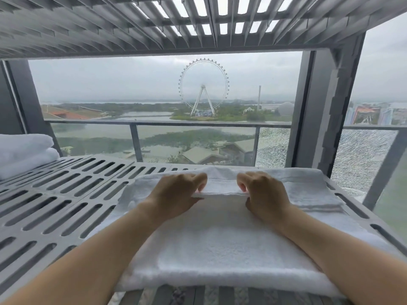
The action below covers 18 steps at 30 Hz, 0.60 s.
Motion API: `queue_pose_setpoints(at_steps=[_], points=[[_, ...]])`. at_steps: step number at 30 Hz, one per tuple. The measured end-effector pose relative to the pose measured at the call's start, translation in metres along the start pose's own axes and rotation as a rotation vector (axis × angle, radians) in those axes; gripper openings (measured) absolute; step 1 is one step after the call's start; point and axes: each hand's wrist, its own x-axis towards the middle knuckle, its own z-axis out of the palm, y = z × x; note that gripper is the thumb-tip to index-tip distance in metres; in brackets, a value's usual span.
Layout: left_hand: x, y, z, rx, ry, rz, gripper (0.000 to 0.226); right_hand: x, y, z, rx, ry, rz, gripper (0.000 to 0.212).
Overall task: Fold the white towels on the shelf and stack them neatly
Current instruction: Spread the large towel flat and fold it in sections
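Note:
A white towel [220,243] lies on the grey slotted shelf [66,205], partly folded, with a thick layer toward me and a thinner layer spread behind it. My left hand [176,194] and my right hand [264,194] pinch the far edge of the upper fold, thumbs under it and fingers curled over it. Both hands sit side by side near the towel's middle. Two folded white towels [24,153] are stacked at the far left of the shelf.
Another slotted shelf [154,25] hangs close above. A grey upright post [326,111] stands at the right rear corner. Behind the shelf are a window, a balcony railing and a cracked glass pane [361,159]. Bare shelf surface stretches to the left of the towel.

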Motion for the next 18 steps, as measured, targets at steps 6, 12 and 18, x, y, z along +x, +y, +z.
queue_pose_setpoints(at_steps=[6, 12, 18], points=[[0.0, 0.0, 0.012, 0.019, -0.171, -0.089, 0.016, -0.001, 0.002, 0.005, 0.044, -0.051, 0.041, 0.03], [-0.001, -0.009, 0.004, 0.064, 0.032, -0.108, 0.026, -0.001, -0.001, -0.001, -0.014, -0.07, 0.145, 0.039], [-0.004, -0.009, 0.014, 0.016, -0.124, -0.095, 0.017, -0.004, 0.001, -0.002, 0.057, -0.065, 0.085, 0.042]])
